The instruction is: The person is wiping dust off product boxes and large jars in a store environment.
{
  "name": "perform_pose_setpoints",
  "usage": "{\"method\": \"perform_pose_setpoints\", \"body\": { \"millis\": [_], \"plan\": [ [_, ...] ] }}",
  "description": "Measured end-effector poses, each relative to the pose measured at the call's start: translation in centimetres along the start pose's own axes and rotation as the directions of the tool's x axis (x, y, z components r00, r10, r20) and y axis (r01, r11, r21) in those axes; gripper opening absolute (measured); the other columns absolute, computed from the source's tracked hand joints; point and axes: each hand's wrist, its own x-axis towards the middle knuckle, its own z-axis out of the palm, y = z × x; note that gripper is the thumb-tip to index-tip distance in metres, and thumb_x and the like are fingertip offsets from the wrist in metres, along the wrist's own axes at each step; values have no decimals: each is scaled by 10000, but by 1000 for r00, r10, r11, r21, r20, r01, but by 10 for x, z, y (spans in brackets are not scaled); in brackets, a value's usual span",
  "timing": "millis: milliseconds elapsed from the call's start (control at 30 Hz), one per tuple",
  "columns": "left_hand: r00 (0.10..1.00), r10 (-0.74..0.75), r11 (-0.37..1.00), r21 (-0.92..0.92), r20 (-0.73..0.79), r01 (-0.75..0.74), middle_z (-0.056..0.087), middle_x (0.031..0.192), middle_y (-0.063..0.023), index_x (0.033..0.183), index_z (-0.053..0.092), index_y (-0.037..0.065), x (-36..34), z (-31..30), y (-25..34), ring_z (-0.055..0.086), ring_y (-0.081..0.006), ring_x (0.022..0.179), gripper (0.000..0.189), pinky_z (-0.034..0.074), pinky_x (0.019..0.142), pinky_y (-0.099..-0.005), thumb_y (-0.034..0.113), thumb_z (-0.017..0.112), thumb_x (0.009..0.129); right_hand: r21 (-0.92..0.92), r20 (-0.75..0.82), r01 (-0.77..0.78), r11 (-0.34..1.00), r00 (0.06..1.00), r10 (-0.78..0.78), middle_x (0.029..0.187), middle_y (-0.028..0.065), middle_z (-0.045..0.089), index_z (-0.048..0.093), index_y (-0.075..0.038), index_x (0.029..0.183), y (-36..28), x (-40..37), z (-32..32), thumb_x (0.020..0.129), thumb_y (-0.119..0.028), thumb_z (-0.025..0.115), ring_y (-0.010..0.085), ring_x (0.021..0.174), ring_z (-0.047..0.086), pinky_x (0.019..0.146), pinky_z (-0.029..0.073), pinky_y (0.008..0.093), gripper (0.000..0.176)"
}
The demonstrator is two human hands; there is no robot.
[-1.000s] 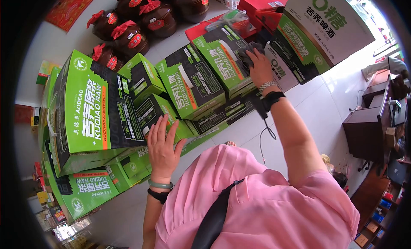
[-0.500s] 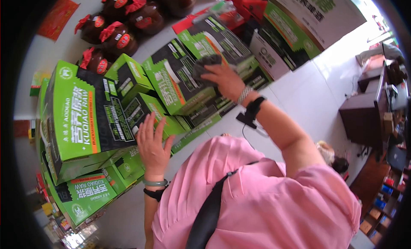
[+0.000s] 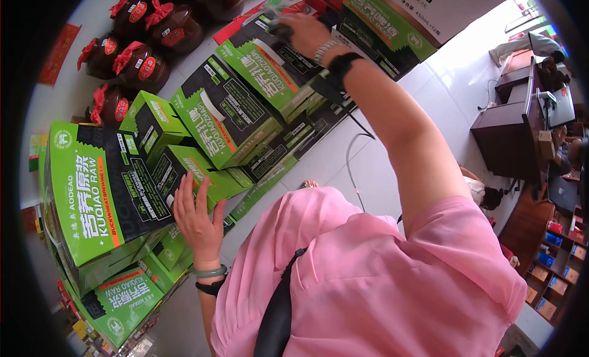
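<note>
Green and black cartons stand stacked across the left and middle. My left hand (image 3: 199, 222), fingers spread, rests against a small green box (image 3: 211, 176) beside the large carton (image 3: 101, 197). Up at the top middle, my right hand (image 3: 305, 34) is wrapped round a dark grey cloth (image 3: 282, 33), over the far end of a carton with a white handle (image 3: 264, 65). Another handled carton (image 3: 224, 114) lies between the two hands. Only part of the cloth shows.
Brown jars (image 3: 142, 65) with red cloth tops stand at the upper left. A big white carton (image 3: 442, 13) is at the upper right. Beyond the tiled floor stand a dark desk (image 3: 503, 133) and shelves (image 3: 555, 283). People are partly visible at the right. A thin cable (image 3: 348, 157) hangs near my right arm.
My right hand has moved up and away with the cloth, from the middle cartons to the far one. My left hand stays at the small box. The view has shifted slightly.
</note>
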Motion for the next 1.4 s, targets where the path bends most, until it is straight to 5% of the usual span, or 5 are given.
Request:
{"method": "perform_pose_setpoints", "body": {
  "millis": [400,500,867,1200,1400],
  "plan": [
    [1000,-9,1000,11,20,9,459,1504,-111,1358,570,128,4,-3,-1,424,-326,1381,508,320,1132,-476,381,643,924,384,-37,165,908,986,-163,1075,96,637,695,-143,1071,-140,-11,99,795,-25,595,308,1072,594,934,500,423,317],
    [999,-26,1000,-7,30,27,460,1502,-114,1351,577,120,4,-6,1,424,-327,1379,501,317,1139,-479,383,636,929,446,35,191,875,973,-230,1344,105,592,677,-133,1167,-205,-50,95,775,-23,621,332,1198,562,1001,484,404,412],
    [999,6,1000,-20,-42,-7,466,1495,-116,1354,578,122,-2,-5,-1,430,-327,1371,504,322,1137,-471,330,671,905,382,195,294,876,901,-387,1423,72,546,658,-122,1201,-145,-130,2,771,42,590,292,1260,536,1000,496,398,465],
    [994,44,998,-41,-104,-48,475,1479,-114,1349,571,129,-9,-9,0,423,-306,1381,504,322,1144,-467,310,693,894,308,150,-226,924,971,188,1284,134,629,696,-129,1114,-120,-184,-44,771,63,551,356,1150,599,966,504,419,420],
    [990,60,997,-44,-127,-66,452,1506,-102,1367,559,134,-13,-7,-2,410,-308,1392,484,327,1137,-457,273,674,917,533,545,-780,328,613,573,937,141,720,705,-27,1112,-108,-221,-72,845,13,511,234,807,695,752,573,351,333]
  ]
}}
